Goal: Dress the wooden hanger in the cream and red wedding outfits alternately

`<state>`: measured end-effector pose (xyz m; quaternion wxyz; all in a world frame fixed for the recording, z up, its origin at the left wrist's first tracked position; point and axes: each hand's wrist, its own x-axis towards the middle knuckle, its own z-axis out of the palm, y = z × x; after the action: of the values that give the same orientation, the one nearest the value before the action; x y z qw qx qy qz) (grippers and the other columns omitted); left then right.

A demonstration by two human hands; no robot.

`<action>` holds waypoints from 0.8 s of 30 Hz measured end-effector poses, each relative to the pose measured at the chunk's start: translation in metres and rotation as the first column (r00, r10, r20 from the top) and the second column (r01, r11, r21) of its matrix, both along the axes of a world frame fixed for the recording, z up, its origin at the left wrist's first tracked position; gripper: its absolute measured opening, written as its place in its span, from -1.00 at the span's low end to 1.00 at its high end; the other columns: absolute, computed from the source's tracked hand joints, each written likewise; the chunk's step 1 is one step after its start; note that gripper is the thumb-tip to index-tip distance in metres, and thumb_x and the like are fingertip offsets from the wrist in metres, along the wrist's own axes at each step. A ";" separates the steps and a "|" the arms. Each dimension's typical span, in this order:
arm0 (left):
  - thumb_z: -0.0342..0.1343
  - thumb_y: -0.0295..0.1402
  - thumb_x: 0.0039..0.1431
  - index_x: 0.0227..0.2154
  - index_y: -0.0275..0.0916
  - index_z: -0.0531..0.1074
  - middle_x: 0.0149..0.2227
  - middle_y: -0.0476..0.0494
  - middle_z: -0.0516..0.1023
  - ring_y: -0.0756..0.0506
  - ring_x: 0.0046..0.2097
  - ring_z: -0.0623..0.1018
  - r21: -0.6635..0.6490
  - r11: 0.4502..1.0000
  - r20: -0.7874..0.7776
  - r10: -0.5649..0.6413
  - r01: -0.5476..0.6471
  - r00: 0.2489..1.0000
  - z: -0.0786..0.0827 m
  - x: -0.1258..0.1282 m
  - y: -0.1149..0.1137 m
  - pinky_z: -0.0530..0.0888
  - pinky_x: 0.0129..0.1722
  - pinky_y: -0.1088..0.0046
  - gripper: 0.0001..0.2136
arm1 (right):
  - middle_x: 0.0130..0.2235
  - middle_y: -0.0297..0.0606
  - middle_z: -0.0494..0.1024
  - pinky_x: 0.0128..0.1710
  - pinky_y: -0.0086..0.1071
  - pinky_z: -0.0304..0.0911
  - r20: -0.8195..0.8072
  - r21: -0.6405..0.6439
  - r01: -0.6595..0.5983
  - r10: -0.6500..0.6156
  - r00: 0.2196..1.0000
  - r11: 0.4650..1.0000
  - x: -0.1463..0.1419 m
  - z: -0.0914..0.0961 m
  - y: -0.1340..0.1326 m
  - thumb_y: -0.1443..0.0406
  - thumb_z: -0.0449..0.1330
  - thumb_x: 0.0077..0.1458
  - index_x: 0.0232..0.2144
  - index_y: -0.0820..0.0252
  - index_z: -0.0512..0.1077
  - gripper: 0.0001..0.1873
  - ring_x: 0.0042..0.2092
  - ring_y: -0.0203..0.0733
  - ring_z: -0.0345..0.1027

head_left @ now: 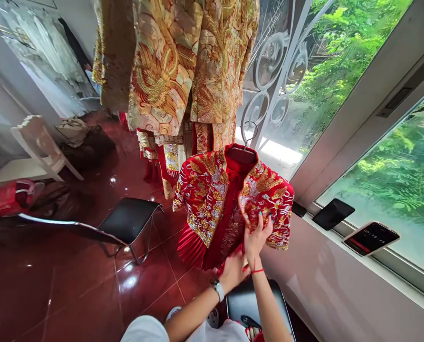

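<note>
A red embroidered jacket [207, 199] with gold and silver beadwork hangs on a hanger [248, 135], its front parted over a red inner layer. My right hand [257, 237], with a red string bracelet, lies against the front panel, fingers stretched out and apart over the embroidery. Lower down, my left hand [235, 270], wearing a white-strapped watch [218, 289], is closed at the bottom edge of the jacket. Its fingertips are partly hidden by my right wrist. Pleated red fabric [191, 247] shows below the jacket on the left.
Gold embroidered garments [165, 66] hang behind the jacket. A black chair [128, 218] stands on the left, and a black seat [247, 304] is below my hands. A phone showing a timer [371, 237] and a dark tablet-like device [333, 213] rest on the windowsill.
</note>
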<state>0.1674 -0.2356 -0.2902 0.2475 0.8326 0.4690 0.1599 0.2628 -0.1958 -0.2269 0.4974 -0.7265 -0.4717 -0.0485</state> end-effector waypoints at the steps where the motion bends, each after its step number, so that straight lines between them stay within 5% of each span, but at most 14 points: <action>1: 0.18 -0.34 0.17 -0.04 -0.16 0.49 -0.01 -0.28 0.52 -0.27 0.00 0.56 0.042 0.996 0.032 0.072 -0.073 0.997 0.013 -0.007 0.019 0.55 -0.04 0.19 -0.72 | 0.33 0.17 0.15 0.28 0.24 0.00 -0.030 0.033 -0.022 0.023 0.999 0.999 0.009 0.008 0.002 0.26 -0.03 0.20 0.26 0.24 0.20 -0.41 0.38 0.23 -0.02; 4: 0.16 -0.40 0.19 0.02 -0.26 0.42 0.10 -0.39 0.38 -0.31 0.15 0.47 0.198 0.880 0.240 0.384 -0.432 0.892 0.059 -0.033 0.079 0.44 0.15 0.08 -0.68 | 0.14 0.06 0.43 0.23 0.00 0.17 -0.126 0.125 -0.011 0.027 0.992 0.992 0.044 0.035 -0.006 0.31 -0.06 0.14 0.20 0.27 0.31 -0.42 0.20 0.07 0.30; 6: 0.25 -0.33 0.14 0.11 -0.29 0.34 0.13 -0.45 0.34 -0.38 0.22 0.39 0.269 0.777 0.362 0.466 -0.569 0.807 0.087 -0.045 0.111 0.36 0.21 -0.03 -0.52 | 0.06 0.01 0.49 0.17 -0.07 0.23 -0.179 0.167 0.027 0.003 0.984 0.986 0.064 0.057 -0.015 0.30 -0.05 0.11 0.15 0.27 0.35 -0.44 0.10 0.03 0.37; 9: 0.31 -0.37 0.04 0.19 -0.28 0.25 0.17 -0.48 0.36 -0.42 0.25 0.37 0.329 0.753 0.419 0.424 -0.569 0.803 0.109 -0.055 0.133 0.38 0.19 -0.07 -0.36 | 0.00 -0.08 0.52 0.06 -0.16 0.30 -0.224 0.170 0.036 0.003 0.975 0.985 0.084 0.088 -0.025 0.19 0.10 0.06 0.16 0.23 0.34 -0.40 -0.03 -0.04 0.43; 12: 0.07 -0.56 0.09 0.13 -0.23 0.34 0.09 -0.37 0.51 -0.28 0.11 0.54 0.302 0.745 0.493 0.411 -0.594 0.767 0.113 -0.081 0.135 0.51 0.06 0.14 -0.50 | -0.01 -0.11 0.54 -0.02 -0.20 0.33 -0.238 0.175 0.056 -0.012 0.971 0.983 0.103 0.110 -0.031 0.09 0.31 -0.10 0.14 0.20 0.38 -0.26 -0.10 -0.04 0.44; 15: -0.09 -0.62 0.04 -0.04 -0.21 0.48 -0.11 -0.24 0.65 -0.22 -0.08 0.63 0.290 0.638 0.595 0.463 -0.713 0.657 0.129 -0.138 0.146 0.54 0.00 0.20 -0.55 | -0.07 -0.04 0.58 -0.04 -0.17 0.33 -0.184 0.231 0.112 -0.070 0.980 0.966 0.133 0.127 -0.027 0.07 0.25 -0.03 0.01 0.27 0.49 -0.41 -0.13 0.00 0.45; 18: -0.08 -0.60 0.00 -0.16 -0.24 0.53 -0.15 -0.25 0.67 -0.23 -0.10 0.63 0.392 0.548 0.621 0.435 -0.739 0.652 0.173 -0.205 0.184 0.52 0.01 0.18 -0.60 | -0.14 0.00 0.60 -0.07 -0.15 0.31 -0.107 0.276 0.120 -0.094 0.990 0.954 0.163 0.145 -0.005 0.09 0.16 -0.01 -0.10 0.32 0.54 -0.49 -0.17 0.01 0.45; 21: -0.05 -0.59 0.02 -0.15 -0.23 0.54 -0.11 -0.31 0.66 -0.31 -0.05 0.63 0.463 0.539 0.595 0.398 -0.703 0.698 0.219 -0.245 0.239 0.50 0.05 0.07 -0.63 | -0.29 -0.07 0.59 -0.17 -0.17 0.32 -0.162 0.183 0.034 -0.004 0.987 0.983 0.178 0.158 0.033 0.06 0.14 -0.11 -0.31 0.31 0.54 -0.55 -0.27 -0.05 0.39; 24: 0.01 -0.55 0.05 -0.13 -0.24 0.53 -0.10 -0.35 0.65 -0.38 0.02 0.61 0.377 0.665 0.546 0.402 -0.644 0.735 0.227 -0.253 0.273 0.44 0.14 -0.07 -0.66 | -0.47 -0.19 0.51 -0.33 -0.23 0.31 -0.356 0.000 -0.131 0.123 0.926 0.991 0.170 0.149 0.062 0.02 0.16 -0.21 -0.49 0.25 0.43 -0.61 -0.38 -0.12 0.30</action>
<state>-0.0860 0.0377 -0.0633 0.0367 0.6362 0.5634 0.5258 0.4327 -0.1336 -0.0779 0.5679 -0.6971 -0.4206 0.1213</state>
